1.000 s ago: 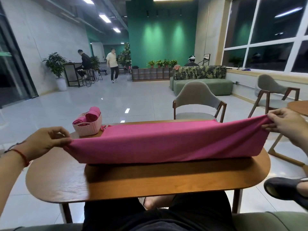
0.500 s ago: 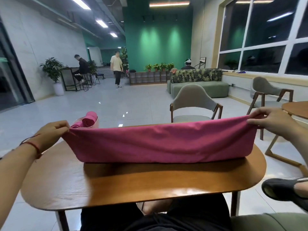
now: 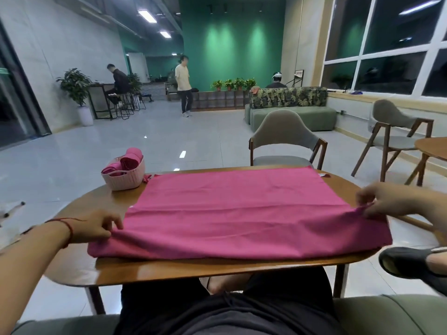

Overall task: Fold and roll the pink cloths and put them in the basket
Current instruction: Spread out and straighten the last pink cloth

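- A wooden table (image 3: 217, 269) with rounded ends and a glossy brown top carries everything. A bare strip of wood shows along its near edge, the side away from the basket.
- A pale pink basket (image 3: 123, 177) stands on the top at its far left corner.
- A pink cloth (image 3: 237, 213) lies spread just right of the basket and reaches across to the table's other end.
- Its far left corner ends just beside the basket's base; whether they touch cannot be told.
- The cloth's near edge, well apart from the basket, is rumpled and raised at both corners.
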### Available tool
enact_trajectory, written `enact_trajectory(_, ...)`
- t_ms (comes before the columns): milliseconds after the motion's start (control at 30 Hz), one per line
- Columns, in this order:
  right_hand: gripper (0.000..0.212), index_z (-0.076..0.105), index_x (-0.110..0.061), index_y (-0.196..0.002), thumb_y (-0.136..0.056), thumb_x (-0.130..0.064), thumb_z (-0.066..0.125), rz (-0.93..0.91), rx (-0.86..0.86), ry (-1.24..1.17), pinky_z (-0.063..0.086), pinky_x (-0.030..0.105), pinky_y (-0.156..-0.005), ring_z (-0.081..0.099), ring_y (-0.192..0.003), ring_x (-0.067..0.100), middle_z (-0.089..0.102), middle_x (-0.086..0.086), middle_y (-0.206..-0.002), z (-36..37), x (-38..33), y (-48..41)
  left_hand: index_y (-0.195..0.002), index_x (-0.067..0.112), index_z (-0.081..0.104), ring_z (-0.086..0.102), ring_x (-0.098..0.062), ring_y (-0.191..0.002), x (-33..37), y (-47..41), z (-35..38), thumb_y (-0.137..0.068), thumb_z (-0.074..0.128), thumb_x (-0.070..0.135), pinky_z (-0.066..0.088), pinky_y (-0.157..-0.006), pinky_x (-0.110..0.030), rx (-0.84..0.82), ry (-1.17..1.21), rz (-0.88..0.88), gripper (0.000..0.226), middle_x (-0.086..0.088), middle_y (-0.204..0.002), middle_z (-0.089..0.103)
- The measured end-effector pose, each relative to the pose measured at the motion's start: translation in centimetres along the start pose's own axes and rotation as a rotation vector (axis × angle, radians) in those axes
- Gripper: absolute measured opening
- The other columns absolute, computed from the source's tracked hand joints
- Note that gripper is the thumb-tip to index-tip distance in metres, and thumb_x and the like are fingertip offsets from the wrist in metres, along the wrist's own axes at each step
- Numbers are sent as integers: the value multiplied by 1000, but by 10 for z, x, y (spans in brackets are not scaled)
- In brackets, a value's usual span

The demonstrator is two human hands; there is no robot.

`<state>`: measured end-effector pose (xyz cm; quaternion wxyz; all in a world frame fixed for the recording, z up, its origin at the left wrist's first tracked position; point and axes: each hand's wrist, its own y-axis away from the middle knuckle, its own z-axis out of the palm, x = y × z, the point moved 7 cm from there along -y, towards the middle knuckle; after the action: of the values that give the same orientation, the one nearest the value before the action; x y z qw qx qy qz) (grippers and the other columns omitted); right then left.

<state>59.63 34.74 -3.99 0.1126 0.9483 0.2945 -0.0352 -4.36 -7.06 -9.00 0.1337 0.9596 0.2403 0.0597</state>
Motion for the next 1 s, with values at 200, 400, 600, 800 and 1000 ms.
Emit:
enact_trajectory(200,31,70,-43,-93,-74,-18,65,9,-123,36,51,27,-69,66,-84,12,72,-5,-91,40,-14,-5,-82,34,59,59,-16,-77,20,-17,26,-61,51,39,52,-80,-45,-48,-6,66,23,1,-79,64)
enact_trajectory(400,33,65,-48,-103,-82,-23,65,-2,-172,129,49,21,-73,63,-92,9,68,-9,-101,63,-32,-13,-83,30,57,55,-9,-75,85,-19,33,-71,50,42,48,-78,-35,-65,14,198,18,9,-79,60)
enact_trajectory(600,22,68,-42,-102,-80,-38,68,-112,-106,122,54,36,-94,63,-97,7,69,-16,-104,80,-72,-26,-95,34,62,61,-9,-87,160,-30,42,-92,61,47,47,-81,-25,-10,72,325,14,14,-92,66)
enact_trajectory(800,11,67,-40,-97,-88,-34,64,-238,4,152,55,34,-86,63,-91,8,68,-19,-97,96,-115,-48,-93,34,62,59,-4,-77,215,-46,50,-91,70,56,44,-71,-22,74,120,400,23,14,-86,65)
enact_trajectory(1000,14,70,-41,-105,-94,-39,60,-272,93,180,52,29,-81,61,-95,4,68,-25,-104,88,-119,-44,-80,36,59,56,1,-71,222,-48,49,-96,67,49,43,-69,-24,149,91,467,21,14,-82,65)
